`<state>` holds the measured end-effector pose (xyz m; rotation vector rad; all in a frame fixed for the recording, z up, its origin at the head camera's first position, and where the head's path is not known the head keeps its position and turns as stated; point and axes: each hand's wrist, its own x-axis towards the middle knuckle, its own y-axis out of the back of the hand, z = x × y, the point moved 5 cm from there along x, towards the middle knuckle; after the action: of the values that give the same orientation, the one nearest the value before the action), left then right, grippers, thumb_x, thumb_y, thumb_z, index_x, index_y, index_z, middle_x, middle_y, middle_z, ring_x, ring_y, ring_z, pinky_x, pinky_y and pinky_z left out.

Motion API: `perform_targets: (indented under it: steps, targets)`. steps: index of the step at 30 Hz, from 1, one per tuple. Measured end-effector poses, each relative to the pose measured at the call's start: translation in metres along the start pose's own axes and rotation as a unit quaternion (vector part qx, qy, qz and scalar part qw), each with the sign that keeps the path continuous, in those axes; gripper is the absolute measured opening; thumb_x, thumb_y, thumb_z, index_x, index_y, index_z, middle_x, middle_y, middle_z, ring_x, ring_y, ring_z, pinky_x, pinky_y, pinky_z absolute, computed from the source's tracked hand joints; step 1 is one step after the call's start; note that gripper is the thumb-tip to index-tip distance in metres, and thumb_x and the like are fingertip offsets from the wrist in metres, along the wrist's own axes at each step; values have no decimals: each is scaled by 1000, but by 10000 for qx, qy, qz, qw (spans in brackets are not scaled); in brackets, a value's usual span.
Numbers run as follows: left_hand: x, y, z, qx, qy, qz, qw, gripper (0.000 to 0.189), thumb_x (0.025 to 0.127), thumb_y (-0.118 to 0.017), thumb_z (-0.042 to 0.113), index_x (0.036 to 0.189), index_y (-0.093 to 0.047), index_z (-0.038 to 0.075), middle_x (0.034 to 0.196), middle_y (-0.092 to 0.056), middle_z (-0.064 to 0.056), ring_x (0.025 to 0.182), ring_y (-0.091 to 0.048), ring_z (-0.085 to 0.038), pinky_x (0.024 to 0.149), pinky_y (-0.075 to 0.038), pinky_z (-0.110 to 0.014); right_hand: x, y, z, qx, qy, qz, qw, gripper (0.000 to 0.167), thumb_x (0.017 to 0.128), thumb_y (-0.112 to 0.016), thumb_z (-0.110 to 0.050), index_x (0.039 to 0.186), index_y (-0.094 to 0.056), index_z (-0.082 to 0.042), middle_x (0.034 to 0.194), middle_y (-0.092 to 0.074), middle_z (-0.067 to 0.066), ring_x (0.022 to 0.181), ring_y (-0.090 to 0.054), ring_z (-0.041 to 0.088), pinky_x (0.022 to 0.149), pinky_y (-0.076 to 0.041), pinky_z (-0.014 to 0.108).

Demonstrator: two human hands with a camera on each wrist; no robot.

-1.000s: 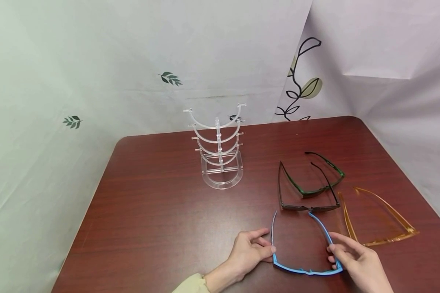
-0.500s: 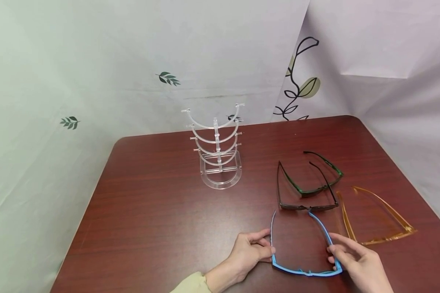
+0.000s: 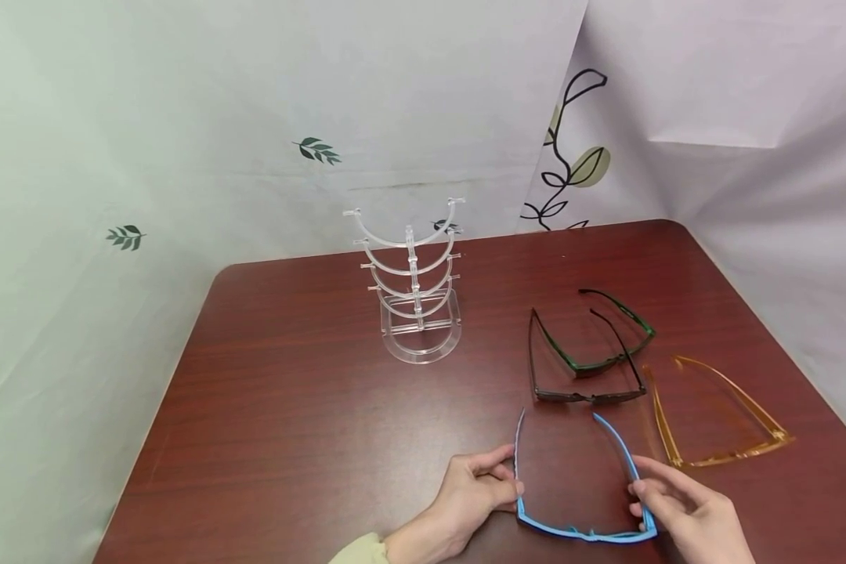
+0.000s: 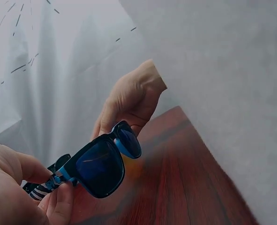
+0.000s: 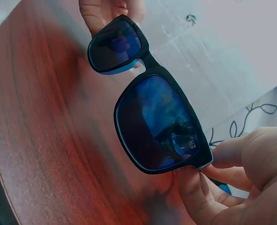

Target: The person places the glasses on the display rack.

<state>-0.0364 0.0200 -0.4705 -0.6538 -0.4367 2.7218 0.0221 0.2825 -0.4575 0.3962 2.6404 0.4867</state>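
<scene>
A pair of sunglasses (image 3: 583, 535), blue inside and black in front with dark blue lenses (image 5: 159, 124), is held with both temples unfolded, pointing away from me. My left hand (image 3: 468, 493) pinches the left temple near its hinge; the wrist view shows a striped pattern on that temple (image 4: 41, 190). With thumb and fingers my right hand (image 3: 691, 505) grips the other temple close to the frame front. Past its temple tips lie black sunglasses (image 3: 571, 397), and green-framed glasses (image 3: 599, 366) sit just behind those. Amber glasses (image 3: 733, 454) rest to the right of my right hand.
A clear display stand (image 3: 414, 270) with several curved tiers bearing no glasses stands toward the back of the reddish-brown table (image 3: 289, 392). Pale cloth (image 3: 204, 94) with leaf prints hangs behind and at both sides.
Both hands and the blue sunglasses have shifted slightly nearer to me, opening a small gap to the black pair. The whole scene slides a little left as the head view turns.
</scene>
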Motion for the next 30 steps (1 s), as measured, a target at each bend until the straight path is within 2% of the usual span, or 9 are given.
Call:
perform_targets:
  steps: [5, 12, 21, 30]
  targets:
    - [-5, 1, 5, -58, -66, -22, 10000, 57, 74, -67, -15, 131, -58, -13, 81, -60, -3, 68, -60, -8, 67, -59, -24, -2, 0, -2, 114, 140, 74, 9998, 40, 94, -68, -3, 130, -59, 9, 89, -74, 11, 71, -72, 20, 64, -58, 24]
    - [-11, 5, 14, -98, -156, -58, 9998, 59, 74, -67, -15, 132, -58, -11, 82, -61, -3, 69, -61, -8, 67, -59, -24, -5, -3, -12, 50, 548, 117, 9984, 39, 93, -71, -5, 127, -61, 10, 86, -73, 10, 69, -71, 21, 63, -58, 23]
    - [-12, 13, 22, 77, -262, -5, 9996, 60, 74, -67, -13, 133, -56, -12, 81, -62, -3, 69, -63, -9, 67, -58, -22, -3, -7, -25, -186, 366, -118, 9991, 48, 94, -72, -15, 135, -57, 6, 90, -74, 11, 73, -72, 20, 66, -56, 21]
    - [-16, 19, 32, 141, -407, 14, 9991, 60, 75, -68, -11, 134, -55, -13, 82, -62, -3, 70, -63, -9, 66, -56, -20, -2, -14, -38, -285, 515, -219, 9980, 48, 95, -70, -16, 136, -56, 4, 89, -73, 11, 74, -72, 21, 67, -55, 20]
